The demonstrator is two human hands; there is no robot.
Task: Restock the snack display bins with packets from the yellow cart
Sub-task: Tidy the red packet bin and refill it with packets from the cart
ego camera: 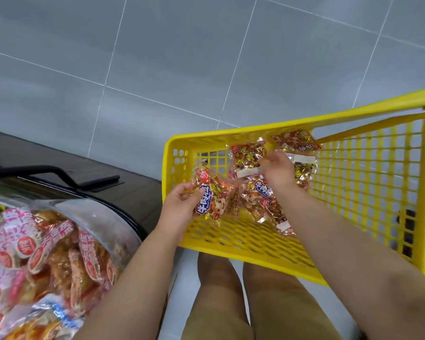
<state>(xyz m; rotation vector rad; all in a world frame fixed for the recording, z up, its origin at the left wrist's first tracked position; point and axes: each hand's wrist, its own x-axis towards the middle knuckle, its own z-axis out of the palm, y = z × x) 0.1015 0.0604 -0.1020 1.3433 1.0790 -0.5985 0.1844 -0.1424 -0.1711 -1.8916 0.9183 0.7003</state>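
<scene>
The left hand pinches one beef-cube packet above the yellow cart – the right hand curls its fingers onto a second packet inside. With slick wrappers, a loose pinch could drop one short of the display bin – lower left.

You see one yellow cart with about six shiny packets in it; they overlap, so maybe more. One display bin holds many pink packets. Two hands: left hand, right hand.
</scene>
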